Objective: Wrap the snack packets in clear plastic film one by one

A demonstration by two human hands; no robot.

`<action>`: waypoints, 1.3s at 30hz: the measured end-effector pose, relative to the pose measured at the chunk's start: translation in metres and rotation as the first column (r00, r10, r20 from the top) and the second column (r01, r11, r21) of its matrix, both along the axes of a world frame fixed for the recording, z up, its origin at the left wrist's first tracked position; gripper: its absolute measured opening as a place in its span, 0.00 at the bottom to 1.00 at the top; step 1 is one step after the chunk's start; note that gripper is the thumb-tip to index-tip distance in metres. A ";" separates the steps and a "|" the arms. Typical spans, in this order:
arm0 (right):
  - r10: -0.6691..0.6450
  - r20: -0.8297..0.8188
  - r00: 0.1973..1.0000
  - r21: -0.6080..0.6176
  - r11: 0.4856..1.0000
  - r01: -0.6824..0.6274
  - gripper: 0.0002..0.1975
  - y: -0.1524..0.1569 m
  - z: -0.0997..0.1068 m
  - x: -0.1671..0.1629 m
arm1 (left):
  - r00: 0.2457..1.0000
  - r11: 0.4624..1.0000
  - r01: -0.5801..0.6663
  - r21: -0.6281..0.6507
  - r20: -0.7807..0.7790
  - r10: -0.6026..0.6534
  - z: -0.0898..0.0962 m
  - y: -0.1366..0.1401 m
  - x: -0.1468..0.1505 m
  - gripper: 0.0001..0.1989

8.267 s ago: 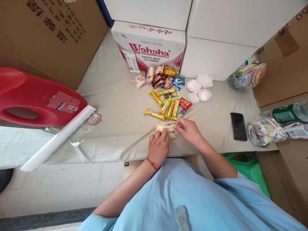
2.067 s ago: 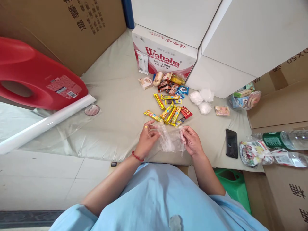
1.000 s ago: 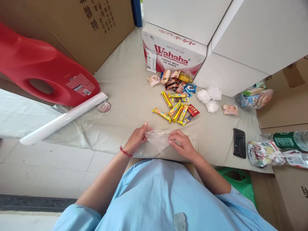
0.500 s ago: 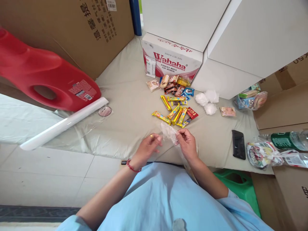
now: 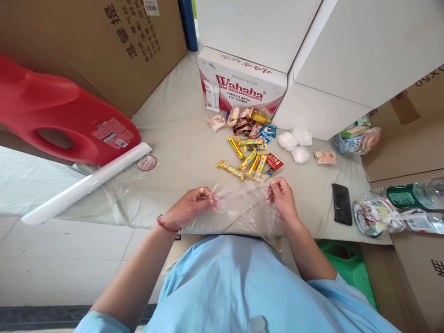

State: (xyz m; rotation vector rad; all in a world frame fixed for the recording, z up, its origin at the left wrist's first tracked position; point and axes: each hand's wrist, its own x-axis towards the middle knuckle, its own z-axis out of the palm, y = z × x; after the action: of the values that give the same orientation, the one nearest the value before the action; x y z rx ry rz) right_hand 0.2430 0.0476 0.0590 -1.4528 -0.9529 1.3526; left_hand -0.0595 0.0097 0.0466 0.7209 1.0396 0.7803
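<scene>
A clear plastic bag (image 5: pixel 243 206) is stretched between my two hands above the front of the covered surface. My left hand (image 5: pixel 192 206) pinches its left edge between thumb and fingers. On the other side, my right hand (image 5: pixel 281 196) grips the right edge. Just beyond the bag lie several yellow-wrapped snack bars (image 5: pixel 255 162), the nearest partly seen through the film. A red packet (image 5: pixel 274 161) rests at their right. Behind them is a heap of small wrapped snacks (image 5: pixel 249 125) against the Wahaha carton (image 5: pixel 243 85).
White crumpled bundles (image 5: pixel 300 154) and a pink packet (image 5: pixel 326 157) lie to the right, with a black phone (image 5: pixel 342 204) nearer me. Plastic bottles (image 5: pixel 416 196) lie at the far right. On the left are a white roll (image 5: pixel 90 180) and a large red jug (image 5: pixel 69 115).
My left hand has moved left and closed on the bag's edge. My right hand has shifted slightly right. The bag, bunched before, is now spread wide between them.
</scene>
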 end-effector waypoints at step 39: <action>0.373 0.737 0.564 -0.221 0.921 -0.319 0.12 0.151 -0.034 0.067 | 0.121 0.680 0.662 0.314 -0.941 0.317 -0.047 -0.005 0.045 0.27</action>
State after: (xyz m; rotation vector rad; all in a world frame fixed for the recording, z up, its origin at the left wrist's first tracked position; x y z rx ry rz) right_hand 0.3095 0.1985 0.0248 -2.0293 -1.8533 0.9852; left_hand -0.0143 0.0042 -0.0002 2.3265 1.8004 0.2870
